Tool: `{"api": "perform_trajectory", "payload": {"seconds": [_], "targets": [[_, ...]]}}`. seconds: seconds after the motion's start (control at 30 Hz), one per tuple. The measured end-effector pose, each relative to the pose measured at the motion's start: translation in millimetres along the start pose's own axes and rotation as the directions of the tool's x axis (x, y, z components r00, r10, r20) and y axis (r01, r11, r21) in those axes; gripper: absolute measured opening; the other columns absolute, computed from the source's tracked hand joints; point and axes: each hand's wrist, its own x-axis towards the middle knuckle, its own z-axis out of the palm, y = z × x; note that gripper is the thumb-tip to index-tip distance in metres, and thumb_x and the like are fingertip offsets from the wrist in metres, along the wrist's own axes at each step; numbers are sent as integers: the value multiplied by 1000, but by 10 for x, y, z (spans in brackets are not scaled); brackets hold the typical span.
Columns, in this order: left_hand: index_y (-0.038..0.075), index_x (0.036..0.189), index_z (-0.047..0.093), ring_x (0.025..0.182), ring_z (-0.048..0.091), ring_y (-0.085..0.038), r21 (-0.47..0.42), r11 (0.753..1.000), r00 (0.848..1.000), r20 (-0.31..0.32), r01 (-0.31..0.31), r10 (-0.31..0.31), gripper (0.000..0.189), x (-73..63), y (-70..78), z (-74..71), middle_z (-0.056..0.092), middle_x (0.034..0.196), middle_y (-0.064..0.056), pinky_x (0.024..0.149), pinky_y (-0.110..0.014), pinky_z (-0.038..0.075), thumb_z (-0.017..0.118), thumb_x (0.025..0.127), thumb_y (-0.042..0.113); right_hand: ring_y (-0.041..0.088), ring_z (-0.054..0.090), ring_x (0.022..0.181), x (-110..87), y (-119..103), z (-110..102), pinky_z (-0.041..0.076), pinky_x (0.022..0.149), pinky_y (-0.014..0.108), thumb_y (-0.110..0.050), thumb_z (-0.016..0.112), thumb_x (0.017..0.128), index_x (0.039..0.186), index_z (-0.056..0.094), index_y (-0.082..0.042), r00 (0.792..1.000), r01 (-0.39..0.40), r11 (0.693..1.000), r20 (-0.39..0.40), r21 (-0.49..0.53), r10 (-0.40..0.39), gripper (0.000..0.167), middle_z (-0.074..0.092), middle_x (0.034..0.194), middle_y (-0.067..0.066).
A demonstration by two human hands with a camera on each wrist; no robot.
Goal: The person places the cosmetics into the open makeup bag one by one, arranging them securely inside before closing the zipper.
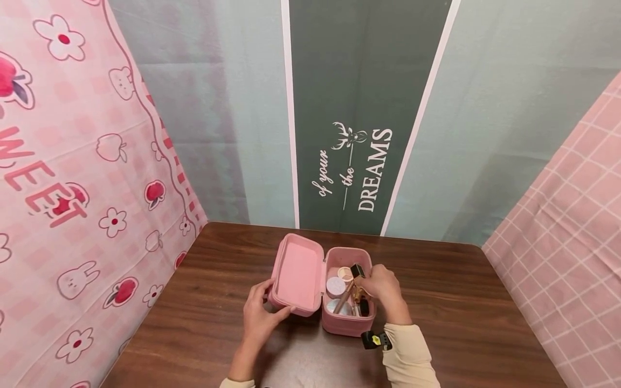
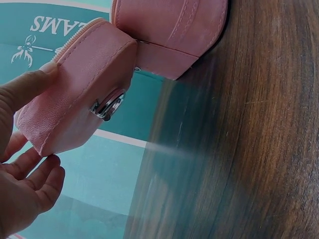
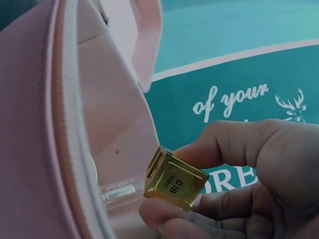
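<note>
A pink zip-up cosmetic case (image 1: 346, 325) stands on the table with its lid (image 1: 298, 275) folded out to the left. My left hand (image 1: 259, 318) holds the lid by its near left corner, thumb on one side and fingers under the other in the left wrist view. Over the case's right wall, my right hand (image 1: 385, 288) pinches a lipstick (image 3: 177, 179) between thumb and fingers; its square gold base reads 01B. Inside the case lie a round white container (image 1: 335, 287), a small round palette (image 1: 345, 274), a slim brown tube (image 1: 343, 298) and other cosmetics, partly overlapping.
The case sits near the middle of a dark wood table (image 1: 451, 307). Fabric hangs around it: a green and grey-blue curtain (image 1: 359, 81) behind, pink printed cloth (image 1: 87, 188) at left and pink checked cloth (image 1: 572, 226) at right.
</note>
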Motion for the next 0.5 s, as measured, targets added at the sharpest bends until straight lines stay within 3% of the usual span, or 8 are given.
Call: {"api": "perform_trajectory", "payload": {"seconds": [0.23,0.5], "targets": [[-1,112,60,82,57,-19,-10,1000,1000,8,11,-11,73,7,3,5,59,104,-8,67,-40,50,92,47,10,20,56,46,19,-14,81,42,42,28,-20,67,78,66,56,-4,1000,8,1000,4,6,-8,24,54,53,7],[-1,113,60,84,58,-21,-24,1000,1000,12,-1,1,74,6,9,7,58,104,-10,68,-44,50,92,48,10,21,58,48,2,-1,101,42,41,28,-22,68,80,64,55,-5,1000,29,1000,-9,0,-29,27,54,53,6]]}}
